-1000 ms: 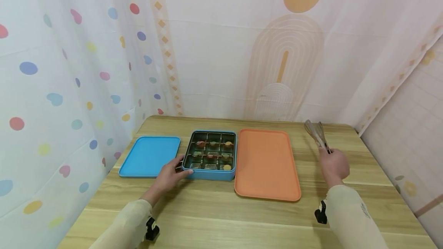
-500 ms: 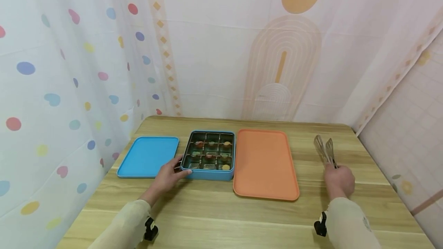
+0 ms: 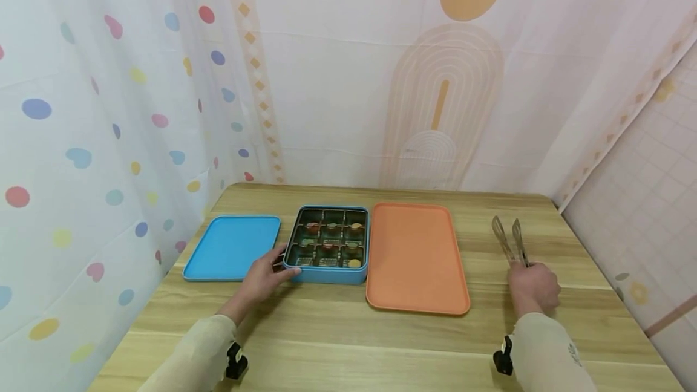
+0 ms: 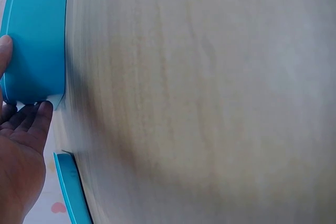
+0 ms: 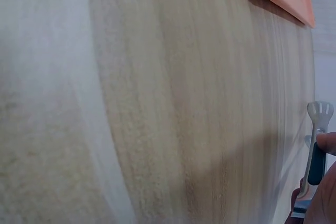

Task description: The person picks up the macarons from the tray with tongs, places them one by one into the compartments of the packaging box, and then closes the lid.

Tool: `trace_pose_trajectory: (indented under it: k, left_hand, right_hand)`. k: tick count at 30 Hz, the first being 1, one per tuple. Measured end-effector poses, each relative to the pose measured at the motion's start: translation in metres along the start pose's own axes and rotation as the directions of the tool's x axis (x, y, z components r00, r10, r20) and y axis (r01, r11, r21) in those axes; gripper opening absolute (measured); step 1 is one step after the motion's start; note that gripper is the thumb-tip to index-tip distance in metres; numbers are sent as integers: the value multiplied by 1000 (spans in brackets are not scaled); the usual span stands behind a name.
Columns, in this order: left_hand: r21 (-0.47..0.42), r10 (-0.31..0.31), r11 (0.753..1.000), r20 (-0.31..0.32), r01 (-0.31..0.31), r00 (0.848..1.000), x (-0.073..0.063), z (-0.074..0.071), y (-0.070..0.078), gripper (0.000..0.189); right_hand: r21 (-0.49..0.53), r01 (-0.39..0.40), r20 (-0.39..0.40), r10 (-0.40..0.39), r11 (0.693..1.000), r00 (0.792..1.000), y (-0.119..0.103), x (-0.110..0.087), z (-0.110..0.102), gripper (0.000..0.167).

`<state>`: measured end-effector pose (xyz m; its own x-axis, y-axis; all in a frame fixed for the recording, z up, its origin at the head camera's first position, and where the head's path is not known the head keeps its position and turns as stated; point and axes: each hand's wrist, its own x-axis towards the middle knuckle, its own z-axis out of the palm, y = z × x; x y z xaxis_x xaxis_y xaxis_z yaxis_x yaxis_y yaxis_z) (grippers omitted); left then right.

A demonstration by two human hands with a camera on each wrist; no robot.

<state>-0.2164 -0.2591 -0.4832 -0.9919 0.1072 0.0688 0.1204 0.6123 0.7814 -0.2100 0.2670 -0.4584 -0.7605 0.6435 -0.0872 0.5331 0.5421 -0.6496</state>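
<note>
My left hand [image 3: 260,280] holds the front left corner of a blue box [image 3: 329,275]. In the left wrist view its thumb lies on the front wall of the box [image 4: 39,35], and the other fingers [image 4: 43,116] reach round the side. A dark tray divided into several compartments fills the box, with small red, green and yellow pieces in it. Over the table's right side, my right hand [image 3: 533,287] grips metal tongs [image 3: 506,245] by their handles, the two slotted ends apart with nothing between them. The right wrist view shows a dark green handle inlay on the tongs [image 5: 317,163].
A flat blue lid [image 3: 234,247] lies left of the box. Directly right of the box is an orange tray [image 3: 418,259], between it and the tongs. All stand on a wooden table [image 3: 348,337]; patterned curtains [image 3: 337,89] hang behind it and at both sides.
My right hand has come back toward me and slightly right with the tongs, mostly in the first half second. My left hand stays on the box. The view has shifted slightly.
</note>
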Motion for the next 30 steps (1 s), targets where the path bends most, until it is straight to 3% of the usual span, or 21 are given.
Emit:
trace_pose_trajectory:
  k: [20, 30]
  left_hand:
    - [7, -3, 1000, 2, 3, 1000, 1, 0, -1, 69]
    - [4, 2, 1000, 3, -2, 1000, 0, -1, 0, 71]
  right_hand:
    - [-31, 40, 41, -38, 999, 998, 8, 0, 7, 45]
    - [-4, 29, 32, -29, 1000, 999, 3, -1, 8, 62]
